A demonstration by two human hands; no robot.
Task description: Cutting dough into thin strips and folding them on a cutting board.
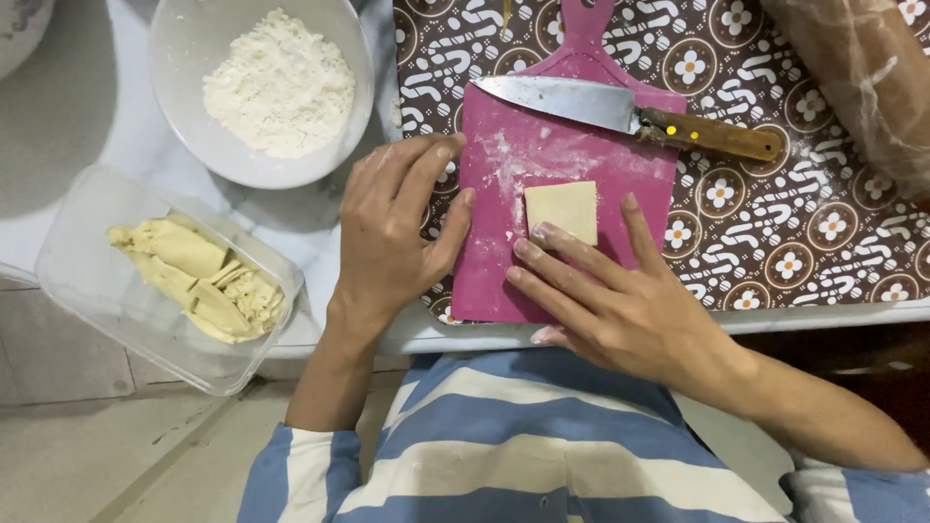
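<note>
A pale yellow square of dough (pixel 564 208) lies on a flour-dusted pink cutting board (pixel 504 281). My right hand (pixel 620 300) rests flat on the board, its fingertips touching the square's lower left edge. My left hand (pixel 392 228) lies on the board's left edge, fingers bent, holding nothing. A knife with a wooden handle (pixel 630 114) lies across the top of the board, beyond both hands.
A white bowl (pixel 184 116) of flour stands at the upper left. A clear plastic box (pixel 77 281) holding folded dough pieces sits at the left, overhanging the table edge. A brown patterned mat (pixel 794 223) covers the table; a plastic-wrapped roll (pixel 862 77) lies top right.
</note>
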